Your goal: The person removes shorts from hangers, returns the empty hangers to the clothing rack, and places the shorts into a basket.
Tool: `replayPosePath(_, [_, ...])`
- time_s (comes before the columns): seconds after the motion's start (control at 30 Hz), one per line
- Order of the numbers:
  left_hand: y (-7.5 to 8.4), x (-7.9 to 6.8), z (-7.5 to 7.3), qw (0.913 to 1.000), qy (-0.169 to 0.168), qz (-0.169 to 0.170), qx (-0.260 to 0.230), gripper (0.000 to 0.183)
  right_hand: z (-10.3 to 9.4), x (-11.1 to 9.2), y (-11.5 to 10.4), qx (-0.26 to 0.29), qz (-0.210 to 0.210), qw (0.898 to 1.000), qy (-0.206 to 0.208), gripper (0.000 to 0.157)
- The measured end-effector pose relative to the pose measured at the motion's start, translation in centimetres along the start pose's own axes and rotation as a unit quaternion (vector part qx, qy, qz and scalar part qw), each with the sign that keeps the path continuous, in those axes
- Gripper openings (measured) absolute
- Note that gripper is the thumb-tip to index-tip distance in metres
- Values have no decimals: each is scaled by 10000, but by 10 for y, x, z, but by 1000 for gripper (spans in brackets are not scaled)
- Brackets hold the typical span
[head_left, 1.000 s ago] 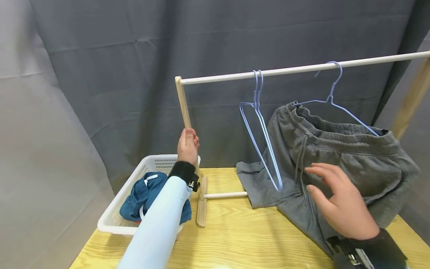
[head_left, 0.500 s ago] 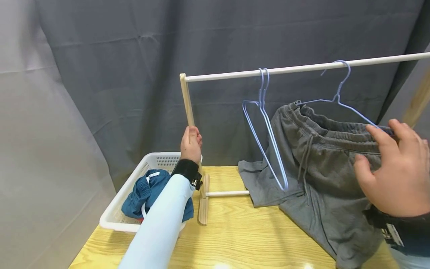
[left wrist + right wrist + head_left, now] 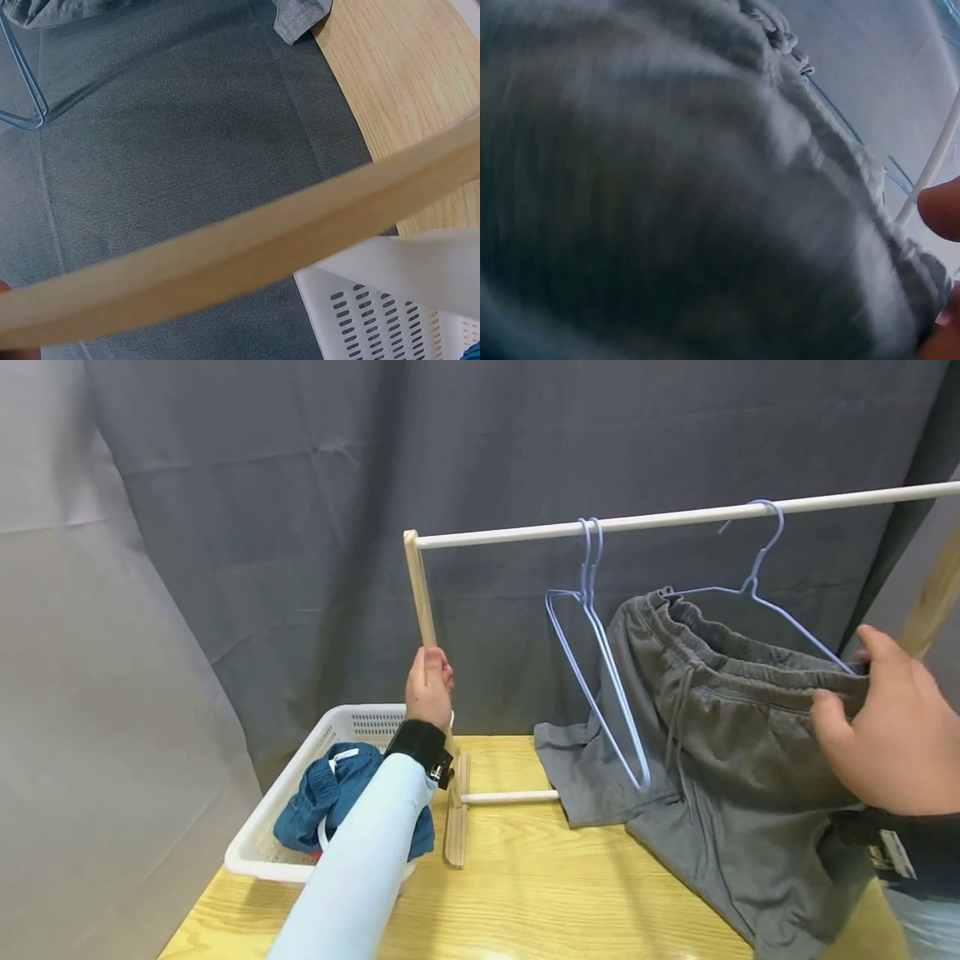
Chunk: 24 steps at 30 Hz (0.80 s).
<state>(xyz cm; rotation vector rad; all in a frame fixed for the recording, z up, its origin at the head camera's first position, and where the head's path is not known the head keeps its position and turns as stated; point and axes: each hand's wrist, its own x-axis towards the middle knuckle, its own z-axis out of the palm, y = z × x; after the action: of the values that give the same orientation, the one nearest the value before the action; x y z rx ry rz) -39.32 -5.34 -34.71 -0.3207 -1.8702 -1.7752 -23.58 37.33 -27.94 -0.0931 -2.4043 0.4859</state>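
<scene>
My left hand (image 3: 429, 685) grips the wooden upright post (image 3: 421, 602) of a small clothes rack; that post (image 3: 247, 247) crosses the left wrist view close up. Grey drawstring shorts (image 3: 720, 752) hang on a light blue wire hanger (image 3: 757, 585) from the white rail (image 3: 675, 516), with their hem lying on the table. My right hand (image 3: 888, 735) pinches the shorts' waistband at the right end. The grey fabric (image 3: 667, 195) fills the right wrist view, with a fingertip (image 3: 939, 210) at its edge.
Two bare blue wire hangers (image 3: 596, 652) hang left of the shorts. A white perforated basket (image 3: 258, 839) with blue clothing (image 3: 330, 785) stands on the wooden table (image 3: 525, 893) at the left. A dark curtain (image 3: 300, 527) hangs behind the rack.
My right hand rose from the front of the shorts to the right end of the waistband and took hold of it. My left hand stayed on the post.
</scene>
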Motion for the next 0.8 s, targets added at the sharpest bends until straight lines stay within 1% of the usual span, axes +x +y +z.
replayPosePath(0.07, [1, 0, 0, 10000, -6, 31, -18, 45, 0, 1, 0, -96, -120, 9993, -343, 60])
replayPosePath(0.1, [1, 0, 1, 10000, -5, 56, -23, 45, 0, 3, 0, -107, -185, 9990, -393, 55])
replayPosePath(0.17, [2, 2, 2, 9999, 3, 109, -28, 45, -1, 3, -2, -102, -224, 9992, -311, 45])
replayPosePath(0.23, [4, 2, 2, 9999, 3, 105, -9, 47, -2, 4, -4, -23, -240, 9995, -211, 39])
replayPosePath(0.33, [0, 4, 3, 10000, -66, 69, -7, 52, -3, 5, -5, -2, -171, 9998, -89, 37])
replayPosePath(0.43, [-8, 8, 3, 9999, -161, 3, -42, 49, 1, 6, -6, -208, -26, 9995, -253, 37])
replayPosePath(0.5, [-14, 11, 3, 9997, -203, -18, -94, 47, 2, 8, -6, -363, 50, 9983, -451, 37])
replayPosePath(0.57, [-19, 14, 2, 9997, -223, -40, -92, 43, 3, 10, -6, -430, 111, 9974, -564, 37])
replayPosePath(0.6, [-21, 15, 2, 9996, -252, -51, -89, 44, 3, 10, -7, -415, 154, 9978, -494, 37])
replayPosePath(0.67, [-26, 18, 3, 9995, -306, -89, -85, 44, 5, 9, -7, -278, 215, 9993, -98, 36])
replayPosePath(0.73, [-30, 21, 3, 9992, -372, -116, -90, 47, 8, 6, -10, -68, 261, 9982, 531, 34])
replayPosePath(0.8, [-35, 24, 4, 9989, -445, -134, -100, 51, 12, 2, -13, 112, 280, 9931, 1134, 32])
